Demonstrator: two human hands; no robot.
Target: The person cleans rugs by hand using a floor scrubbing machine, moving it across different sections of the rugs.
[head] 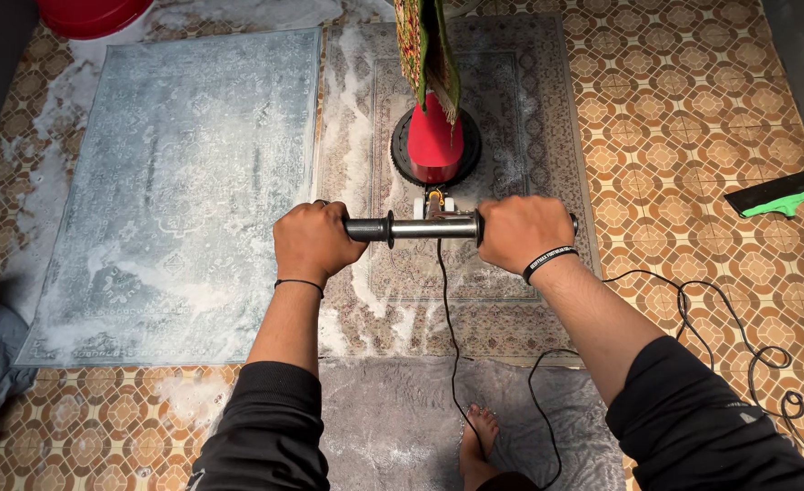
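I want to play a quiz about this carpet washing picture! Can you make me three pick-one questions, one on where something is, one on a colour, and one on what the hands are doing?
1. Where is the green squeegee?
A. on the tiled floor at the right
B. on the blue rug
C. in a hand

2. What colour is the scrubbing machine's body?
A. yellow
B. red
C. white

3. What are the two hands doing?
A. hanging free
B. holding a bucket
C. gripping the handlebar

Answers:
1. A, it lies on the patterned tiles, off the rugs.
2. B, the body above the round black brush is red.
3. C, the left hand and right hand are each closed round one end of the handlebar.
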